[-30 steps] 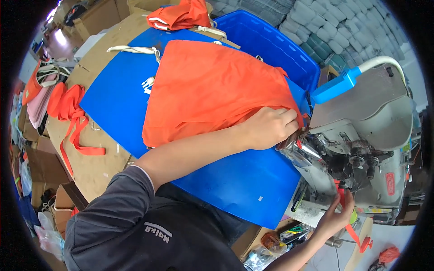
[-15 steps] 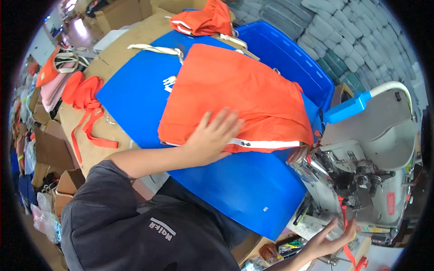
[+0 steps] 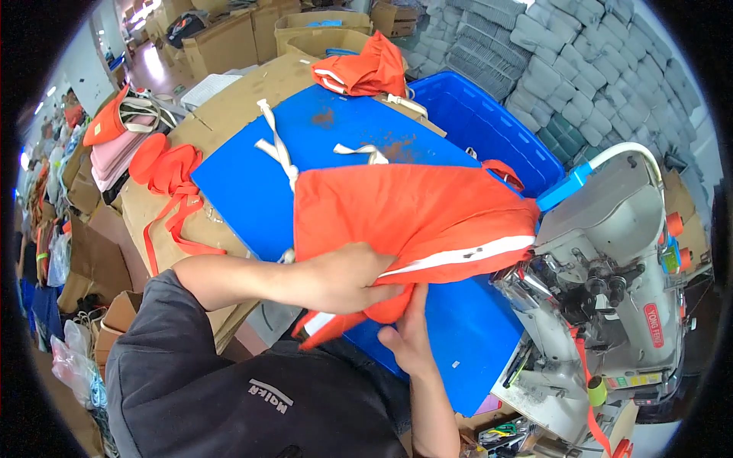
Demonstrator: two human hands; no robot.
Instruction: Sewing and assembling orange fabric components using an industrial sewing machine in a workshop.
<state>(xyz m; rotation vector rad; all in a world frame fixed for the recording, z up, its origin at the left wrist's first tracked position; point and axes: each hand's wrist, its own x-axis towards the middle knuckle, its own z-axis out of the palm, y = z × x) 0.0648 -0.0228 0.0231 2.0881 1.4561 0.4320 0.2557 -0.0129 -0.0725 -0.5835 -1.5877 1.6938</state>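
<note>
At frame centre we clutch orange cloth in our left hand; our right hand touches it, its grip hidden from us

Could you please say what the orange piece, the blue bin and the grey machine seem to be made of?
Orange piece: thin matte fabric, fibre unclear; it folds softly.
Blue bin: probably plastic, with smooth, slightly shiny walls.
Grey machine: likely painted metal, judging by its rigid, smooth casing.
</note>
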